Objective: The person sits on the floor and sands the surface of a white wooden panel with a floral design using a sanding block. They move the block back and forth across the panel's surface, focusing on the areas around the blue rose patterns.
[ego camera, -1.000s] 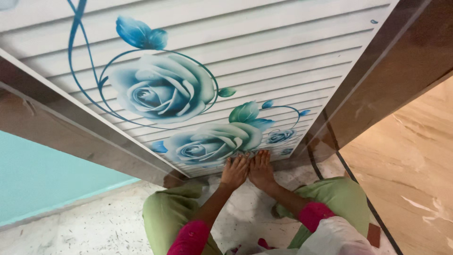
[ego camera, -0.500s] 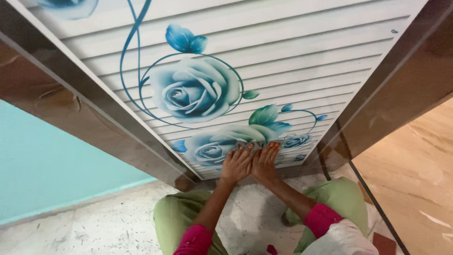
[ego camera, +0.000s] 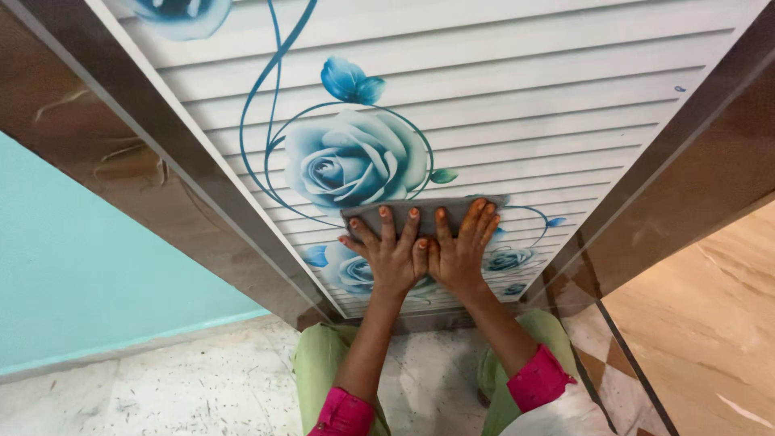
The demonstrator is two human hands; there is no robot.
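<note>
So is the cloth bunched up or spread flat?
Spread flat. The grey cloth lies as a wide strip against the door, both hands pressing it with splayed fingers.

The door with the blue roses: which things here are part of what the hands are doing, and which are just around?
In use:
- left hand, pressed flat on the cloth
- right hand, pressed flat beside it
- grey cloth, spread against the door
- door panel, white ribbed, printed with blue roses

Just around:
- brown door frame
- turquoise wall
- speckled floor
</note>
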